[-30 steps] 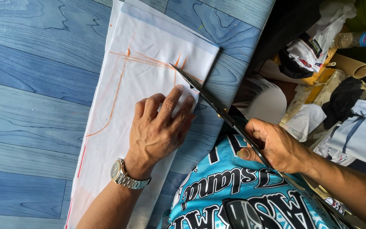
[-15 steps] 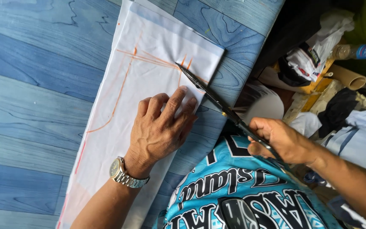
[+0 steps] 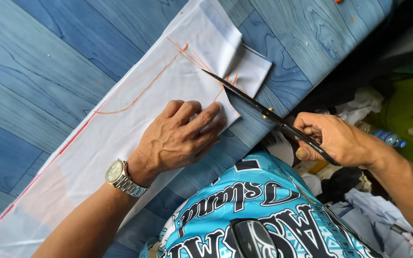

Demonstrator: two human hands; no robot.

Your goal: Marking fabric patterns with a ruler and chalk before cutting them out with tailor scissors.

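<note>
Cloth (image 3: 135, 124) lies flat on the blue table (image 3: 39, 62). Left hand (image 3: 178, 138), open and flat, presses the cloth beside the cut. Right hand (image 3: 335, 141) grips the scissors (image 3: 259, 107), blades entering the cloth's near edge along the orange lines (image 3: 139, 93). Cut barely begun; most marked line uncut.

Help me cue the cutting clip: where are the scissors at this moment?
In the head view, right of centre: the scissors are held in the right hand, blades reaching up-left into the white fabric along the orange chalk lines, just beyond the left hand's fingertips.
</note>
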